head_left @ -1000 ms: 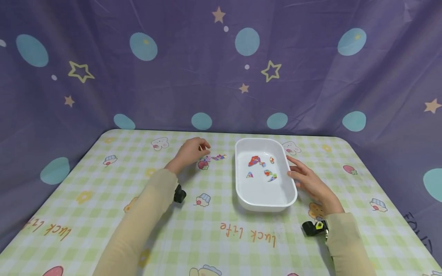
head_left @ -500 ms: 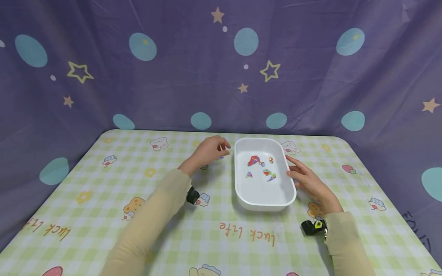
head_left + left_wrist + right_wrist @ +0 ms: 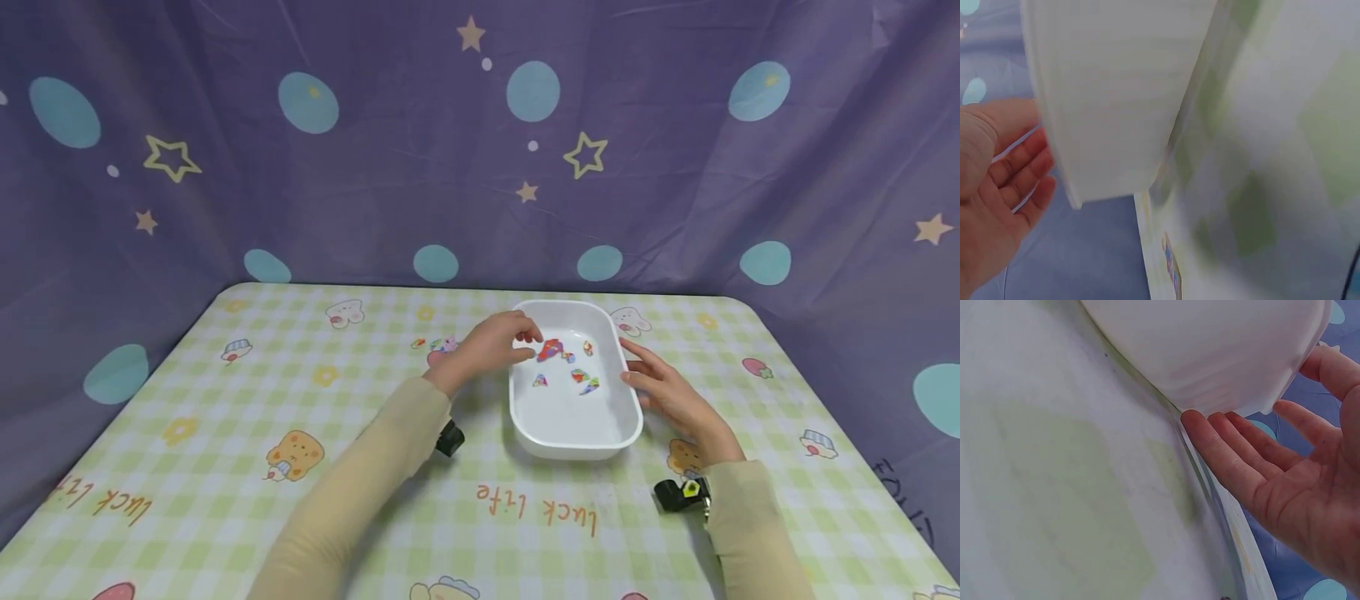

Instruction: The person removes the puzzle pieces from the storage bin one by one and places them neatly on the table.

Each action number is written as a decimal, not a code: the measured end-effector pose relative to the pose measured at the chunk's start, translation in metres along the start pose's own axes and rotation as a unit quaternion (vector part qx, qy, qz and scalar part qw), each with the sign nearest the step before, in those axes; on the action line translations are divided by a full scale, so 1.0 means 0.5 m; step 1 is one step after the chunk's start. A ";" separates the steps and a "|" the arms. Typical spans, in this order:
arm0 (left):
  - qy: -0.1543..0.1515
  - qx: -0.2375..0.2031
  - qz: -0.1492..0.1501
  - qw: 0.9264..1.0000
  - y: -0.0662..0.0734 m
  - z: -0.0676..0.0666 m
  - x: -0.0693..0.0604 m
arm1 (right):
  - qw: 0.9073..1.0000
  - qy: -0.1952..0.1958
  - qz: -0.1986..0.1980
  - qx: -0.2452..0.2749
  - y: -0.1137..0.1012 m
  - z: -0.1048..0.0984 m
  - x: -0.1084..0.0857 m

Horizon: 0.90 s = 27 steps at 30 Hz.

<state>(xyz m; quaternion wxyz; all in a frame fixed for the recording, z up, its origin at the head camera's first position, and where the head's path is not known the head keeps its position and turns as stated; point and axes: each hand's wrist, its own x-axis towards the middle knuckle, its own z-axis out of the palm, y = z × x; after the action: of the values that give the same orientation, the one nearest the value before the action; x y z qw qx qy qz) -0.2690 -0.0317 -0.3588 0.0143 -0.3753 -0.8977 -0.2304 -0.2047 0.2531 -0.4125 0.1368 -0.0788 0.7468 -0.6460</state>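
Note:
A white rectangular box (image 3: 576, 421) stands on the table, with several small colourful foil-like scraps (image 3: 550, 348) flat on its bottom. My left hand (image 3: 491, 343) reaches over the box's left rim, fingers bent and thumb apart from them. I see nothing between them; in the left wrist view the fingertips pass behind the box wall (image 3: 1116, 112). My right hand (image 3: 671, 400) rests against the box's right side. Its fingers are fairly straight in the right wrist view, tips touching or close to the white wall (image 3: 1229, 356).
A few small colourful bits (image 3: 417, 343) lie on the table left of the box, partly screened by the left forearm. The checked cloth (image 3: 375, 517) carries printed cartoons and lettering. A purple curtain (image 3: 375, 183) hangs behind the table.
My left hand has moved right, from above the table left of the box to over its left rim. My right hand and the box stay in place.

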 end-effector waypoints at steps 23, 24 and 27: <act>-0.163 0.092 -0.010 0.982 0.033 0.056 0.057 | 1.000 0.008 -0.005 0.003 0.004 0.001 0.002; -0.167 0.102 -0.013 0.981 0.033 0.057 0.059 | 1.000 0.008 -0.005 0.003 0.004 0.001 0.001; -0.182 0.141 -0.022 0.973 0.034 0.061 0.060 | 1.000 0.007 -0.008 0.005 0.004 0.001 0.001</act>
<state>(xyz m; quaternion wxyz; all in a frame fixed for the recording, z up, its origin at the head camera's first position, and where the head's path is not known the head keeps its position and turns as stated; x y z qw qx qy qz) -0.2744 0.0116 -0.3734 -0.1022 -0.3852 -0.9167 -0.0297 -0.2050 0.2529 -0.4146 0.1268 -0.0802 0.7441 -0.6510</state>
